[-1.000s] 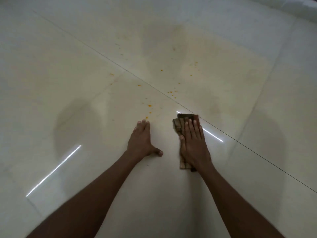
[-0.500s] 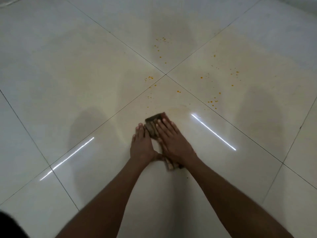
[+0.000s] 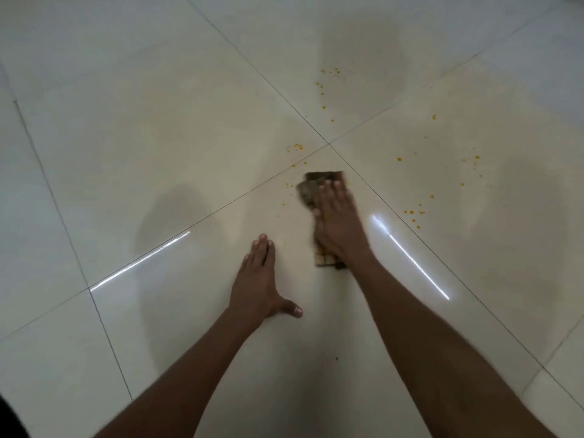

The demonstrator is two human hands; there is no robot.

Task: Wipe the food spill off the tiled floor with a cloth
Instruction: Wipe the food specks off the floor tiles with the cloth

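A folded brown checked cloth (image 3: 319,181) lies flat on the glossy cream tiled floor (image 3: 158,121), just below the point where four tiles meet. My right hand (image 3: 336,222) presses flat on top of it, fingers together and pointing away from me, hiding the cloth's middle. My left hand (image 3: 260,279) rests palm-down on the bare tile to the lower left, thumb spread out, holding nothing. Small orange food crumbs (image 3: 297,147) lie scattered just beyond the cloth, with more crumbs at the far centre (image 3: 330,71) and to the right (image 3: 414,212).
Dark grout lines cross at a junction (image 3: 328,143) just ahead of the cloth. Two bright strips of reflected light (image 3: 410,257) and soft shadows lie on the tiles. No other objects stand on the floor.
My right hand has pushed the cloth forward and to the right, towards the tile junction. My left hand has drawn apart from it and now lies further back. The head camera has also shifted.
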